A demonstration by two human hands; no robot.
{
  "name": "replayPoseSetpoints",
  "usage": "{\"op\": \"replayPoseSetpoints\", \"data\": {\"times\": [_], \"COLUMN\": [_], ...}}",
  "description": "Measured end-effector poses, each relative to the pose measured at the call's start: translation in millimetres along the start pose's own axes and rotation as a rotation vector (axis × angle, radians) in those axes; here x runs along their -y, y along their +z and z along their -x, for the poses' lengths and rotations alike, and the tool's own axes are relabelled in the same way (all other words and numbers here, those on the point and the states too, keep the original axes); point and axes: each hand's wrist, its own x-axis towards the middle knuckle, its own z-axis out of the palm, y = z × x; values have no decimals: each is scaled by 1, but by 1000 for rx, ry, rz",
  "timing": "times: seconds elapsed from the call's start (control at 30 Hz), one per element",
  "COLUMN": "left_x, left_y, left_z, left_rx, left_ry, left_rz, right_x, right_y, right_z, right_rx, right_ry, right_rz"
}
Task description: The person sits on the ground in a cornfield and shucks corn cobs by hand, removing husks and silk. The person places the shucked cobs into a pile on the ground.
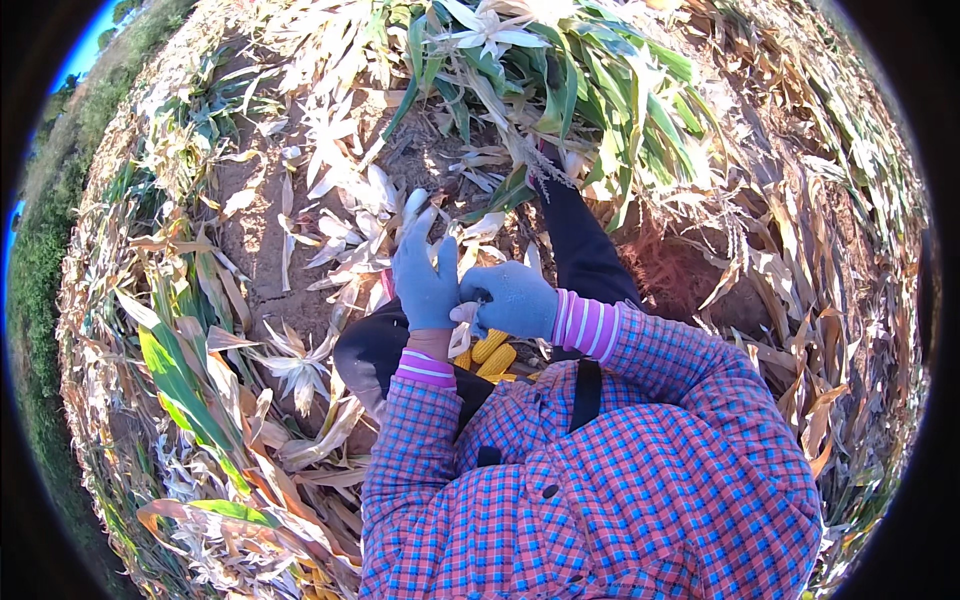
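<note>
Both my hands wear grey-blue knit gloves and are close together above my lap. My left hand (425,285) points away from me with its fingers stretched out, a strip of bare wrist showing below the glove. Beside its heel, my right hand (512,298) is closed, fingers curled in. A small pale piece (463,314) shows at its fingertips; whether it is husk or glove cloth I cannot tell. Several husked yellow corn ears (492,356) lie just below my hands, partly hidden by my shirt. Dry corn husks (345,235) lie beyond my left hand.
Green and dry corn stalks (590,90) are heaped ahead of me. Long green leaves (180,370) and dry husks lie at my left. Brown soil (265,240) shows between them. My dark-trousered leg (590,235) stretches forward; dry stalks (790,290) cover the right side.
</note>
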Motion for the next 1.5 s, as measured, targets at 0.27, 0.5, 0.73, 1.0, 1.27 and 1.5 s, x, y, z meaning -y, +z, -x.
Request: {"op": "replayPoseSetpoints", "data": {"times": [0.27,0.5,0.73,1.0,1.27,1.5], "left_x": [4,50,120,252,270,346], "left_y": [8,36,61,66,125,105], "left_z": [27,46,39,66,50,-5], "left_rx": [833,1493,1088,1083,988,691], "left_ry": [-185,-119,-454,-934,-654,-922], "left_rz": [-264,-346,-277,-325,-162,-398], "right_x": [-44,-160,-206,-220,-214,-202], "right_y": [-17,-47,-35,-19,-8,-7], "right_z": [-12,-23,-51,-91,-119,-125], "right_rx": [28,217,243,370,395,432], "right_ry": [83,326,472,512,414,360], "right_rz": [285,636,477,221,131,68]}}
